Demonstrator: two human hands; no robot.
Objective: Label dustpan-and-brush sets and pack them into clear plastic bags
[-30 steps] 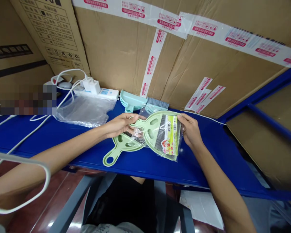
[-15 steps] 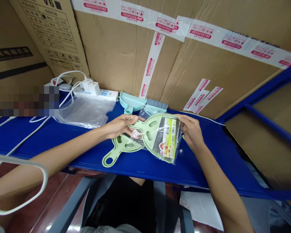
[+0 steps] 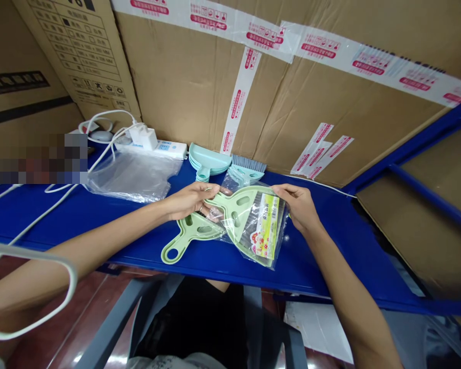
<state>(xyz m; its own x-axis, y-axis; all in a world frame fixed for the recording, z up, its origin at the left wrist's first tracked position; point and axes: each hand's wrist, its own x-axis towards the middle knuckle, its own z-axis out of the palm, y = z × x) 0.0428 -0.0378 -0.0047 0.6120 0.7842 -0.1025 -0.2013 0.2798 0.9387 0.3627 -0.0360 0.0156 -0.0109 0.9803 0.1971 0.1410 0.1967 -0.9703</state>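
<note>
A light green dustpan and brush set (image 3: 241,215) in a clear bag with a printed label card (image 3: 268,225) is held above the table. My left hand (image 3: 194,201) is closed on its handle end. At the other end, my right hand (image 3: 297,202) pinches the upper right edge of the set and bag. Beneath and to the left lies another green dustpan (image 3: 190,230), its ringed handle toward the table's front edge. Behind my hands are stacked light blue dustpans (image 3: 210,158) and a light blue brush (image 3: 248,169) with grey bristles.
Flat clear plastic bags (image 3: 136,171) lie at the left of the blue table (image 3: 138,233). A white power strip (image 3: 171,149) with plugs and cables stands behind them. Taped cardboard (image 3: 192,87) walls the back. A white cable loops at the lower left.
The held set has tilted, its label end swinging slightly lower and toward me. My right hand has moved a little left along the edge. My left hand stays nearly in place.
</note>
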